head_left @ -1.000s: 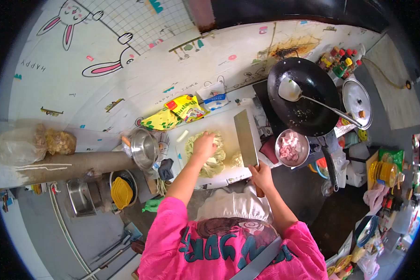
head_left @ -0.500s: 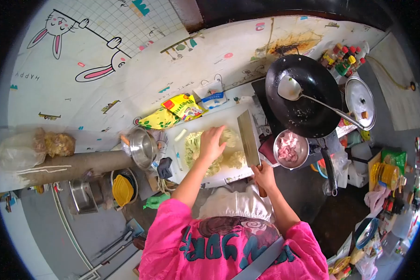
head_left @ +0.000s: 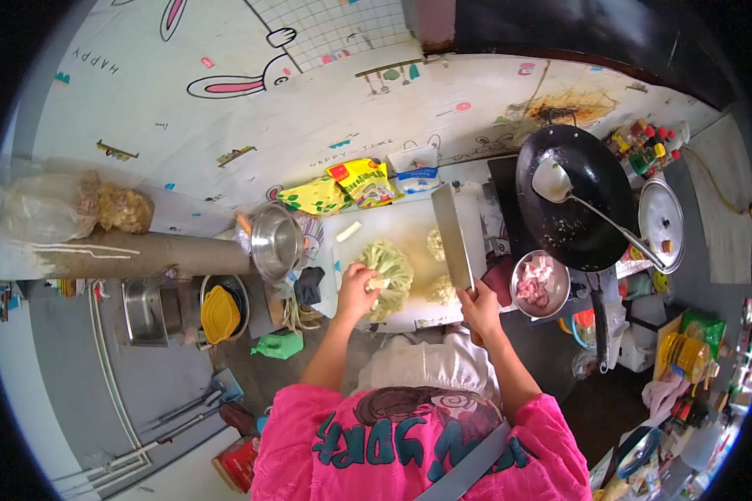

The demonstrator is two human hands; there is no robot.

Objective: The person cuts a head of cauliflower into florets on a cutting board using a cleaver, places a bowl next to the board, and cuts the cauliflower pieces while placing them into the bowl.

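Now gripping, with curled fingers of the left hand [head_left: 357, 293], the thick, pale stalk [head_left: 379, 284] of a broad, light green, bumpy cauliflower head [head_left: 393, 260], and leaving no visible gap in this grip. Holding also, in a closed fist of the right hand [head_left: 480, 307], the handle of a wide, rectangular, grey metal cleaver [head_left: 449, 238]. Pointing the blade away from the body, apart from the cauliflower head, but not showing clearly any contact between edge and board. Having the cauliflower head over the left part of a white, smooth, rectangular cutting board [head_left: 398, 224].

Judging from the pieces, being only partly through the cutting: seeing two small clumps of creamy, grainy florets [head_left: 443, 290] lying loose just beside the blade, and leaving the much larger mass in one piece.

Going outward, finding a short, white, stick-like piece [head_left: 348, 231] lying near the board's far left corner. Seeing to the left a round, shiny, deep steel bowl [head_left: 276, 242]; to the right, a shallow, round metal dish [head_left: 557, 296] containing soft, pink, moist-looking meat chunks [head_left: 535, 286]. Farther, noticing a black, rounded, glossy wok [head_left: 593, 192] bearing a long-handled metal spatula [head_left: 551, 181].
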